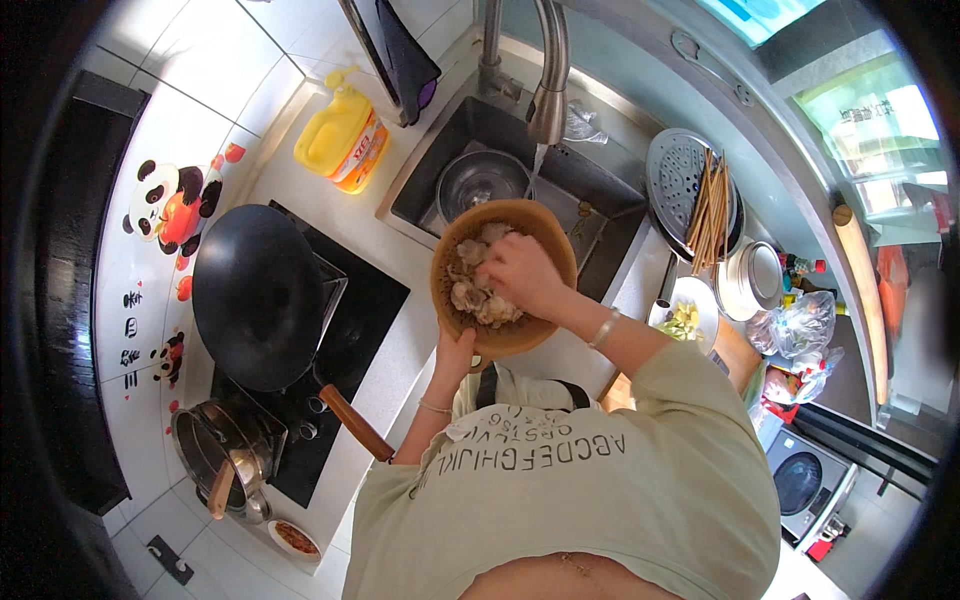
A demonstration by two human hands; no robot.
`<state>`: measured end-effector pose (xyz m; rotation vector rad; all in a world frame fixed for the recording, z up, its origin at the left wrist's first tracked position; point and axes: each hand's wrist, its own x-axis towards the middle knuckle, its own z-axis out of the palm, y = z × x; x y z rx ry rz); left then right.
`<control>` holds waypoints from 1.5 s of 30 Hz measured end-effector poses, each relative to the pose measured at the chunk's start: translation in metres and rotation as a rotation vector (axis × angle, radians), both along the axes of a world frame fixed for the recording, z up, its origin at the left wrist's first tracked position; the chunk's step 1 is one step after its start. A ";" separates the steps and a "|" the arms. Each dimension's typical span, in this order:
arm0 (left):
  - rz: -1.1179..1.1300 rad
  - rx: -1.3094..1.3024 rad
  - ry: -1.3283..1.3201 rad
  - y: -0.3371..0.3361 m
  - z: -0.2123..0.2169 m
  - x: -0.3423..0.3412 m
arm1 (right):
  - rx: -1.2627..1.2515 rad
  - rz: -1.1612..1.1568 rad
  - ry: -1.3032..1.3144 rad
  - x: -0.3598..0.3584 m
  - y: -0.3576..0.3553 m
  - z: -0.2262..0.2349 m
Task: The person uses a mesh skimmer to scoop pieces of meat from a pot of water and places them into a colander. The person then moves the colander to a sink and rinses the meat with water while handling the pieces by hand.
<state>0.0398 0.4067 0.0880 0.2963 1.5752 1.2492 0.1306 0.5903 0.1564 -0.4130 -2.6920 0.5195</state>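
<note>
A round brown bowl is held at the front edge of the sink, with pale, greyish, raw-looking food pieces in it. My left hand grips its near left rim, the fingers partly hidden under the side. Inside the bowl, my right hand has its fingers bent and closed on the food; the fingertips are hidden among the pieces. Just beyond the bowl, water runs from the faucet. A metal bowl sits in the dark sink behind.
Left of me, a black wok stands on the black stove, its wooden handle reaching toward my left arm. A steel pot is nearer. Beyond stands a yellow jug. At right are chopsticks on a perforated metal plate.
</note>
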 end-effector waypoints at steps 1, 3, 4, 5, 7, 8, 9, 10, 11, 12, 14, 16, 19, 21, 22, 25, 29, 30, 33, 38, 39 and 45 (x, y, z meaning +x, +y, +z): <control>-0.017 -0.033 0.027 0.002 0.006 -0.001 | 0.049 0.072 -0.017 -0.012 -0.002 -0.011; -0.081 0.008 0.143 0.001 0.011 -0.004 | 0.142 0.155 -0.125 -0.026 0.001 -0.021; -0.113 0.027 0.202 0.001 0.013 -0.004 | 0.188 0.197 -0.179 -0.030 0.004 -0.025; -0.141 0.047 0.283 0.001 0.015 -0.004 | 0.209 0.205 -0.162 -0.032 0.006 -0.029; -0.200 0.085 0.448 0.001 0.019 -0.004 | 0.247 0.219 -0.129 -0.031 0.011 -0.035; -0.211 0.050 0.424 0.000 0.020 -0.003 | 0.245 0.222 -0.177 -0.030 0.010 -0.036; -0.224 0.015 0.400 0.000 0.022 -0.003 | 0.242 0.224 -0.226 -0.029 0.010 -0.035; -0.237 -0.019 0.376 -0.001 0.024 -0.003 | 0.239 0.224 -0.275 -0.027 0.010 -0.035; -0.249 -0.041 0.346 -0.001 0.026 -0.002 | 0.256 0.241 -0.270 -0.026 0.009 -0.039; -0.263 -0.062 0.316 0.000 0.028 -0.002 | 0.274 0.256 -0.265 -0.024 0.008 -0.045; -0.275 -0.079 0.266 -0.001 0.029 0.000 | 0.282 0.294 -0.267 -0.022 0.007 -0.046; -0.263 -0.055 0.247 -0.003 0.025 0.003 | 0.262 0.341 -0.282 -0.018 0.010 -0.036; -0.214 0.042 0.283 -0.005 0.015 0.008 | 0.162 0.251 -0.187 -0.014 0.013 -0.028; -0.211 -0.024 0.132 0.001 0.028 0.006 | -0.164 0.079 -0.095 -0.010 0.007 -0.002; -0.208 -0.057 0.057 0.003 0.033 0.005 | -0.326 -0.007 -0.048 -0.008 0.003 0.011; -0.162 0.009 -0.039 0.001 0.033 0.002 | -1.341 -0.245 0.037 0.002 0.001 0.032; -0.139 -0.011 -0.004 -0.006 0.024 0.000 | -1.772 -0.179 0.105 0.021 0.008 0.027; -0.124 -0.042 -0.029 -0.007 0.023 0.001 | -1.796 -0.167 0.123 0.025 0.009 0.032; -0.111 -0.073 -0.073 -0.011 0.024 0.002 | -1.450 -0.089 -0.059 0.043 0.019 0.030; -0.145 -0.124 -0.096 -0.009 0.038 0.004 | -0.384 -0.118 -0.245 0.053 0.016 0.003; -0.133 -0.111 -0.085 -0.008 0.037 0.005 | -0.316 -0.132 -0.237 0.046 0.013 -0.002; -0.135 -0.094 -0.030 -0.006 0.031 0.010 | 0.039 -0.086 -0.440 0.007 -0.018 -0.013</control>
